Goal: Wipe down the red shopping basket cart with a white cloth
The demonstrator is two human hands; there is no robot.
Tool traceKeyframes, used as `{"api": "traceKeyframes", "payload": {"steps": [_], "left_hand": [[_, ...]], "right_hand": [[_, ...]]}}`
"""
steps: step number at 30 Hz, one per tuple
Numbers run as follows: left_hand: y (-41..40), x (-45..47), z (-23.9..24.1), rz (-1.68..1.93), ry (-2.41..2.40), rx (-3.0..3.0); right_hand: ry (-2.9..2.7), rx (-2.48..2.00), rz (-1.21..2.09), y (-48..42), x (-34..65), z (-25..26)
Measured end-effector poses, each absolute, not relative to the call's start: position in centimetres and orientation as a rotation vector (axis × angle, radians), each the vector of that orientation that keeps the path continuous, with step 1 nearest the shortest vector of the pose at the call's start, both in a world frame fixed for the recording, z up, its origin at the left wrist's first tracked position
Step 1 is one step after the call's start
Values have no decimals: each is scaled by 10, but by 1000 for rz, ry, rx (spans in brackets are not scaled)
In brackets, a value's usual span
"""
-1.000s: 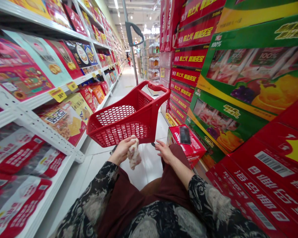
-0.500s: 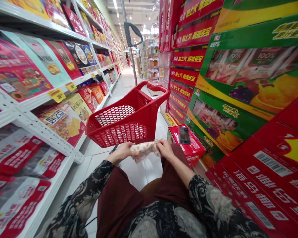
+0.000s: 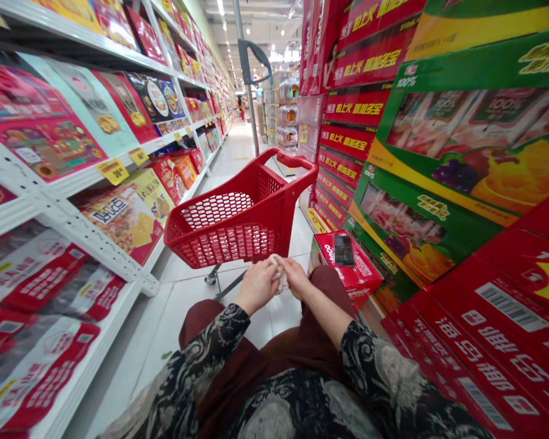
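Note:
A bunched white patterned cloth [image 3: 281,279] is squeezed between my two hands above my knees. My left hand [image 3: 257,284] closes on it from the left, fingers curled in. From the right, my right hand [image 3: 296,277] grips the same cloth. Most of the cloth is hidden by my fingers. Just beyond my hands stands a red plastic shopping cart [image 3: 229,241], apart from them or nearly touching in view. To the right of my knee sits a red carton [image 3: 359,268] with a blurred, pixelated patch on its top.
Shelves [image 3: 91,177] of packaged snacks line the left side. Stacked red drink cartons [image 3: 348,134] and green juice boxes [image 3: 466,140] wall the right. A grey pole with a handle [image 3: 255,64] rises behind the cart. The tiled aisle [image 3: 244,137] runs away ahead.
My hands have come together, my left hand moving right, and the cloth that was stretched between them is now bunched up. The view has shifted slightly.

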State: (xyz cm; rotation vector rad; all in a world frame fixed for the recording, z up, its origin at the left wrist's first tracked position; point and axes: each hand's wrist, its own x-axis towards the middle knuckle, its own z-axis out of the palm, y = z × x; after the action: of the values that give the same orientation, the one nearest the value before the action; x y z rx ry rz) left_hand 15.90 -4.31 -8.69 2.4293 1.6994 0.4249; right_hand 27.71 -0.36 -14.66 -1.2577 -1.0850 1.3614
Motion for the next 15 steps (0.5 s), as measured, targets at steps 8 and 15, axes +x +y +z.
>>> {"api": "traceKeyframes", "payload": {"steps": [8, 15], "left_hand": [[-33, 153, -101, 918, 1332, 1053], [-26, 164, -113, 1232, 1177, 657]], "right_hand": [[-874, -1094, 1342, 2, 281, -134], [-938, -1135, 1233, 3, 272, -127]]}}
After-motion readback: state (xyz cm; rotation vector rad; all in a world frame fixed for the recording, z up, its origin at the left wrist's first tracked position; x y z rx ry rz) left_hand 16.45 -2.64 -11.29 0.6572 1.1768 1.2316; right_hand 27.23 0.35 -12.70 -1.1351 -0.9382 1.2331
